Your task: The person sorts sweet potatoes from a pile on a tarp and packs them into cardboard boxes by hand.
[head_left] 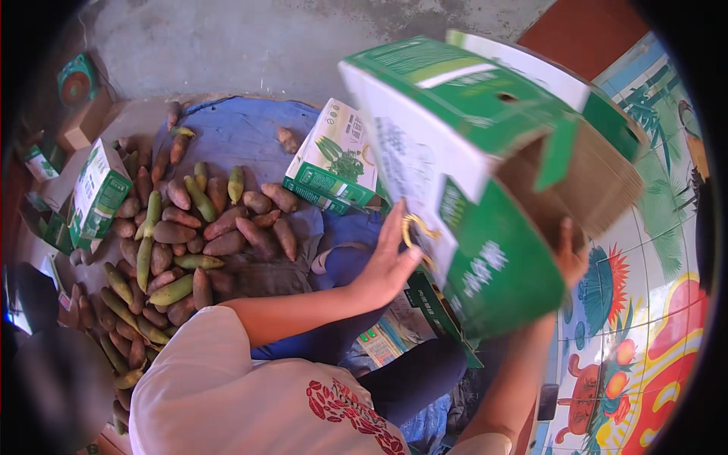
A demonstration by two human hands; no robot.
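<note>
A large green and white cardboard box (470, 152) is raised and tilted in front of me, with its brown inside and loose flaps showing at the right end. My right hand (570, 254) grips the box at that open end, partly hidden by the cardboard. Against the white printed side lies my left hand (388, 258), its fingers stretched out and the palm turned to the box. The box's edges are slightly blurred.
Sweet potatoes (227, 220) and long green gourd-like vegetables (173, 290) are heaped at the left on a blue sheet (235, 129). Another printed box (334, 155) stands beyond my left hand. More boxes (102, 193) are at the far left. A painted tile wall (644, 303) rises at the right.
</note>
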